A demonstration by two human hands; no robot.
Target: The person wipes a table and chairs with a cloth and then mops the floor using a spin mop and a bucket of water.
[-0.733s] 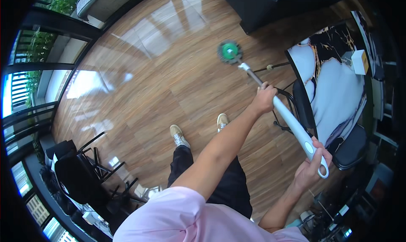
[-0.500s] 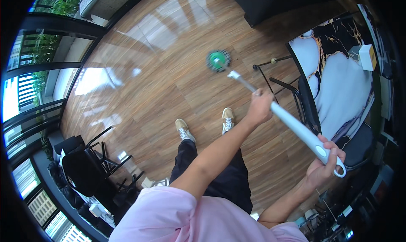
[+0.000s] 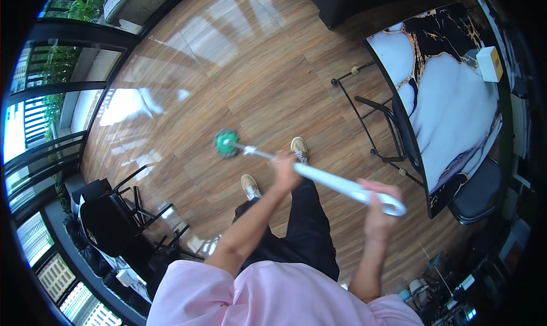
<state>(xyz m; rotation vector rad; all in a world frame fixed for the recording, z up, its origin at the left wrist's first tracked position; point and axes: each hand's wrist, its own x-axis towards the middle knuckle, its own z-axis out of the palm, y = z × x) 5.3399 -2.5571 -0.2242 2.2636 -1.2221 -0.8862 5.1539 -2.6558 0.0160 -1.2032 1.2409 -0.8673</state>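
Both my hands grip a long white-handled floor scrubbing brush (image 3: 333, 182), held slantwise across my body. My left hand (image 3: 286, 171) is wrapped round the thin shaft, just below the thick white grip. Near the looped end of the handle, my right hand (image 3: 380, 209) closes round the grip; it is slightly blurred. The round green brush head (image 3: 227, 143) with grey bristles is down at the wood floor (image 3: 273, 98), ahead and to the left of my shoes. Motion blurs its bristles.
A table with a marbled black-and-white top (image 3: 450, 109) stands at the right, a white box (image 3: 489, 64) on it and a black chair (image 3: 477, 195) beside it. Another black chair (image 3: 108, 223) is at the lower left. Glass windows line the left; dark furniture (image 3: 370, 1) stands far ahead.
The brush head has swept left and nearer to my feet. Both hands have moved left with the handle, and the handle lies at a flatter angle.
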